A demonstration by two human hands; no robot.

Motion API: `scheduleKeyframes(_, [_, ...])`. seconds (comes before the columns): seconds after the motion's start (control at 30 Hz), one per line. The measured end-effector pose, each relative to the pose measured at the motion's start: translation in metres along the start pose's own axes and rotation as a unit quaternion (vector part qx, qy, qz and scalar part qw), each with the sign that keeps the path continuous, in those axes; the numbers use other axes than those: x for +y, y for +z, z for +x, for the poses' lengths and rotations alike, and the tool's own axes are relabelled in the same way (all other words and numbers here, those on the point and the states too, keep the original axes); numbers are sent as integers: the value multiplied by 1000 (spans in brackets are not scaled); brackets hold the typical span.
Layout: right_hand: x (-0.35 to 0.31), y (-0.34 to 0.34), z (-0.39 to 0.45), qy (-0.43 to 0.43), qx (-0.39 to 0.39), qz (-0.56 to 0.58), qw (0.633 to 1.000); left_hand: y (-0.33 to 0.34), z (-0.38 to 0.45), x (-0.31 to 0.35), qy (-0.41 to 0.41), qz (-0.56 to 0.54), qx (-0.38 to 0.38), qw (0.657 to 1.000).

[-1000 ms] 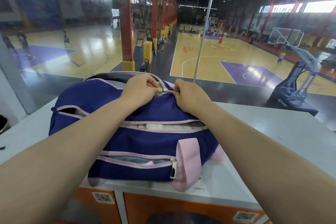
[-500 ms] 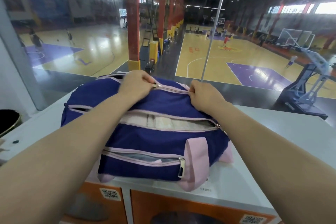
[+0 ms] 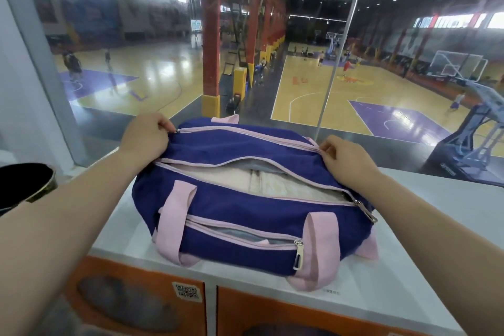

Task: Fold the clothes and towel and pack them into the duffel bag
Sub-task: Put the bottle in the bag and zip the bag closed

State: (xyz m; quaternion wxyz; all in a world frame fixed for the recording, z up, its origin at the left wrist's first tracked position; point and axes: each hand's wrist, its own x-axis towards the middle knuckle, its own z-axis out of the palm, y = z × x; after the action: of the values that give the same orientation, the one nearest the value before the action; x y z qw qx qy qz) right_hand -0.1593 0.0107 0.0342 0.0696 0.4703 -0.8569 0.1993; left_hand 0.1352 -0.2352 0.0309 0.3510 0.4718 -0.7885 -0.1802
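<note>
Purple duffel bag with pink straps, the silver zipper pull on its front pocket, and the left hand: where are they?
purple duffel bag [image 3: 231, 207], head view, front fabric panel.
silver zipper pull [image 3: 297, 255], head view, metal tab.
left hand [image 3: 146, 138], head view, back of hand.

The duffel bag [image 3: 245, 215] lies on the countertop [image 3: 436, 226], folded cloth [image 3: 261, 185] inside it. The left hand [image 3: 146, 138] is at its left end, the right hand [image 3: 346, 161] at its right end.
</note>
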Motion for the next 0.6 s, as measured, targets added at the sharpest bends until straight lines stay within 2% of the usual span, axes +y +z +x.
scheduleKeyframes(0.07, [4,-7,-7,17,-19,52,998,-4,-3,4,37,18,3,999])
scheduleKeyframes(0.17, [6,-19,-28,65,-10,154,986,-3,-12,22,98,74,55,991])
scheduleKeyframes(0.27, [15,-24,-59,124,8,211,970,14,-36,60,172,57,65,981])
scheduleKeyframes(0.37, [23,-20,-90,167,16,288,943,32,-69,110,235,-27,-19,972])
scheduleKeyframes(0.43, [25,-17,-103,197,38,326,924,41,-96,148,214,-107,-100,966])
scheduleKeyframes(0.5, [25,-18,-110,230,37,333,914,53,-125,183,198,-132,-158,958])
scheduleKeyframes(0.6, [24,-27,-111,262,-7,348,900,81,-168,211,196,-165,-202,945])
